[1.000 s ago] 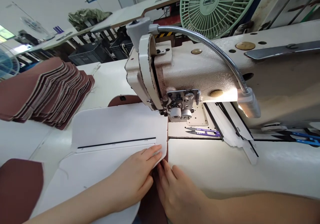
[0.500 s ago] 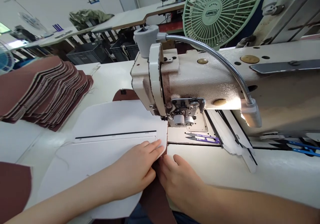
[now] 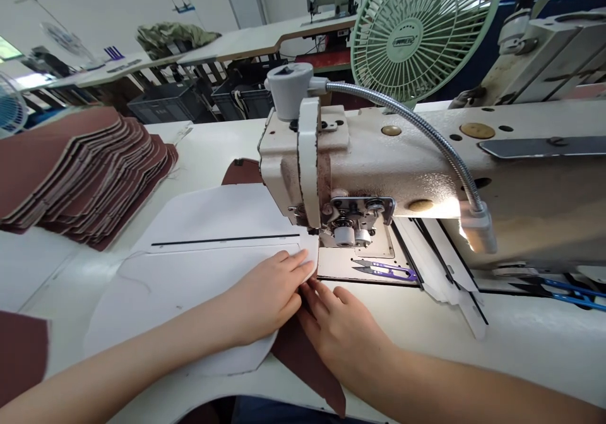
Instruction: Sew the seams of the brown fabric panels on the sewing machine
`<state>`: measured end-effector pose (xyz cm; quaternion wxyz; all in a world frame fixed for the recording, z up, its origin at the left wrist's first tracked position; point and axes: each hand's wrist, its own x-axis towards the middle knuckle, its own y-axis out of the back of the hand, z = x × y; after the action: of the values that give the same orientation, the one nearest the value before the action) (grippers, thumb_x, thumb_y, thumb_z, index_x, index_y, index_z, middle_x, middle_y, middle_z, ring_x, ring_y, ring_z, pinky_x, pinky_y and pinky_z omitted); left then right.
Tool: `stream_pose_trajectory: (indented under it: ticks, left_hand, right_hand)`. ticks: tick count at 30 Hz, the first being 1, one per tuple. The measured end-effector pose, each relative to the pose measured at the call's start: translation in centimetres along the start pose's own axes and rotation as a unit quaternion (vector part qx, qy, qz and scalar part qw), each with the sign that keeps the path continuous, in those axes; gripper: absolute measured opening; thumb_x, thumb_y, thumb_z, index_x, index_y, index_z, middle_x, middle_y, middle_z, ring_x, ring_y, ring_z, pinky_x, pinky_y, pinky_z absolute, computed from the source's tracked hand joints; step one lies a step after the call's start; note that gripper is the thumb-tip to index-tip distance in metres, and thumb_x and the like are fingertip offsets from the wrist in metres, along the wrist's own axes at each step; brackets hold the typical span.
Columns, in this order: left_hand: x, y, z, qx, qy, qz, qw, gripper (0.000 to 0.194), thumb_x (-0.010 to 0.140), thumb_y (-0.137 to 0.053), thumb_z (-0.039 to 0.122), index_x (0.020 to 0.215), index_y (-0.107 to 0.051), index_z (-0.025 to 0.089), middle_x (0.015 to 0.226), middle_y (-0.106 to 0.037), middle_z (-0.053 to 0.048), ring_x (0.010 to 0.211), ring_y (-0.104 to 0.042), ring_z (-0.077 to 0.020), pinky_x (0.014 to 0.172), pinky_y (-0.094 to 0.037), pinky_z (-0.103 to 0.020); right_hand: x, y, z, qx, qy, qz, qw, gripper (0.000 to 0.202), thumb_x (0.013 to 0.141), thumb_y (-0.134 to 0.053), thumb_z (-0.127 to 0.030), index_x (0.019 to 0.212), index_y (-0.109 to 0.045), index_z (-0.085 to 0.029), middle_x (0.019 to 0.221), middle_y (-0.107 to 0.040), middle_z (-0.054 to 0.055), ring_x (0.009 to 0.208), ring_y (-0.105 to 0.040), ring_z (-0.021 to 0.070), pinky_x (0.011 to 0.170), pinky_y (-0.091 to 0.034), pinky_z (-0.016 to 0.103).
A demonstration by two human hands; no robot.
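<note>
A white panel (image 3: 203,304) with a black strip (image 3: 222,240) lies over a brown piece (image 3: 310,367), its right edge by the sewing machine head (image 3: 326,165). My left hand (image 3: 267,294) presses on the panel's right corner, fingers together, thumb tucked at the edge. Just right of it, my right hand (image 3: 343,329) pinches the brown piece's edge under the white panel; its fingertips are partly hidden. Purple thread snips (image 3: 388,271) lie on the machine bed to the right of the panel.
A stack of brown panels (image 3: 89,171) stands at the left. White strips with black edging (image 3: 440,266) and blue snips (image 3: 563,291) lie at the right. Behind the machine is a green fan (image 3: 411,39); a flexible lamp (image 3: 478,228) hangs over the bed. Grey crates (image 3: 165,102) stand farther back.
The white panel has turned slightly, its near edge moving up. The brown piece's lower end has swung right. Both hands remain at the corner, and the camera view has shifted a little.
</note>
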<state>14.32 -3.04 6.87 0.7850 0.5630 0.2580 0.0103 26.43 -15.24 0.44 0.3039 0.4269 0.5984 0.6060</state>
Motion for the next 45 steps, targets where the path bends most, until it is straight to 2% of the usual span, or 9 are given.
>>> stream_pose_trajectory:
  ticks: [6, 10, 15, 23, 28, 32, 36, 42, 45]
  left_hand:
    - [0.9, 0.1, -0.1, 0.05, -0.002, 0.027, 0.998, 0.049, 0.08, -0.041, 0.011, 0.127, -0.054, 0.012, 0.138, -0.051, -0.013, 0.115, -0.052, -0.0267, 0.099, -0.044, -0.039]
    - [1.0, 0.2, -0.3, 0.063, -0.01, 0.011, 0.998, 0.054, 0.073, -0.05, 0.015, 0.127, -0.052, 0.012, 0.136, -0.05, -0.016, 0.115, -0.049, -0.0319, 0.096, -0.044, -0.046]
    - [1.1, 0.6, -0.5, 0.067, -0.005, 0.004, 0.998, 0.045, 0.077, -0.045, 0.013, 0.122, -0.053, 0.012, 0.133, -0.049, -0.017, 0.112, -0.048, -0.0312, 0.093, -0.045, -0.045]
    - [1.9, 1.2, -0.9, 0.065, -0.013, 0.026, 0.997, 0.036, 0.078, -0.041, 0.007, 0.11, -0.056, 0.015, 0.123, -0.055, -0.012, 0.105, -0.05, -0.0275, 0.091, -0.046, -0.042]
    - [2.5, 1.3, -0.9, 0.074, 0.001, 0.029, 0.997, 0.024, 0.077, -0.043, 0.006, 0.094, -0.057, 0.016, 0.115, -0.058, -0.011, 0.103, -0.051, -0.0262, 0.092, -0.046, -0.042]
    - [3.2, 1.3, -0.8, 0.092, 0.009, 0.023, 0.995, 0.022, 0.078, -0.044, 0.006, 0.094, -0.056, 0.016, 0.115, -0.058, -0.012, 0.105, -0.051, -0.0274, 0.09, -0.046, -0.043]
    - [3.0, 1.6, -0.8, 0.102, 0.016, 0.015, 0.995, 0.02, 0.081, -0.045, 0.009, 0.095, -0.058, 0.015, 0.11, -0.059, -0.012, 0.104, -0.052, -0.0272, 0.09, -0.045, -0.041]
    - [1.3, 2.8, -1.3, 0.199, -0.022, -0.009, 0.98, 0.048, 0.071, -0.055, 0.009, 0.118, -0.053, 0.017, 0.124, -0.054, -0.013, 0.105, -0.053, -0.0309, 0.083, -0.046, -0.043]
    - [1.5, 3.4, -1.6, 0.23, -0.004, -0.034, 0.973, 0.046, 0.074, -0.054, 0.007, 0.118, -0.053, 0.02, 0.116, -0.058, -0.011, 0.096, -0.058, -0.028, 0.074, -0.048, -0.037]
  right_hand:
    - [0.3, -0.6, 1.2, -0.007, -0.004, -0.005, 1.0, 0.041, 0.085, -0.06, -0.027, 0.118, -0.06, -0.002, 0.124, -0.06, 0.025, 0.118, -0.052, 0.0345, 0.075, -0.051, 0.04]
    - [0.1, -0.6, 1.0, 0.01, 0.022, -0.045, 0.999, 0.064, 0.078, -0.069, -0.04, 0.123, -0.057, 0.003, 0.129, -0.055, 0.03, 0.123, -0.048, 0.039, 0.081, -0.051, 0.042]
    - [-0.3, 0.1, 1.0, 0.02, 0.018, -0.064, 0.998, 0.052, 0.087, -0.053, -0.024, 0.132, -0.051, 0.002, 0.134, -0.05, 0.028, 0.125, -0.05, 0.0329, 0.076, -0.051, 0.037]
    - [0.5, 1.0, 3.1, 0.002, 0.007, -0.066, 0.998, 0.049, 0.088, -0.043, -0.016, 0.134, -0.048, 0.001, 0.137, -0.05, 0.023, 0.126, -0.049, 0.0289, 0.074, -0.05, 0.037]
    - [0.7, 0.5, 3.7, -0.006, 0.003, -0.035, 0.999, 0.045, 0.088, -0.045, -0.016, 0.129, -0.053, -0.003, 0.132, -0.057, 0.02, 0.121, -0.052, 0.0282, 0.075, -0.049, 0.036]
    - [0.4, -0.2, 3.2, -0.039, 0.002, 0.015, 0.999, 0.044, 0.084, -0.05, -0.016, 0.125, -0.056, 0.001, 0.126, -0.059, 0.024, 0.11, -0.056, 0.0285, 0.072, -0.049, 0.035]
    - [0.2, -0.6, 3.3, -0.056, 0.004, 0.032, 0.998, 0.042, 0.085, -0.049, -0.014, 0.124, -0.057, 0.001, 0.126, -0.06, 0.023, 0.116, -0.054, 0.0282, 0.074, -0.048, 0.034]
    - [0.5, -0.7, 4.1, -0.085, -0.008, 0.049, 0.995, 0.037, 0.09, -0.044, -0.014, 0.12, -0.061, -0.003, 0.122, -0.063, 0.019, 0.117, -0.053, 0.0272, 0.076, -0.047, 0.035]
    - [0.6, -1.0, 4.2, -0.097, -0.015, 0.072, 0.993, 0.037, 0.088, -0.043, -0.011, 0.119, -0.062, -0.005, 0.121, -0.064, 0.019, 0.113, -0.053, 0.0264, 0.075, -0.045, 0.035]
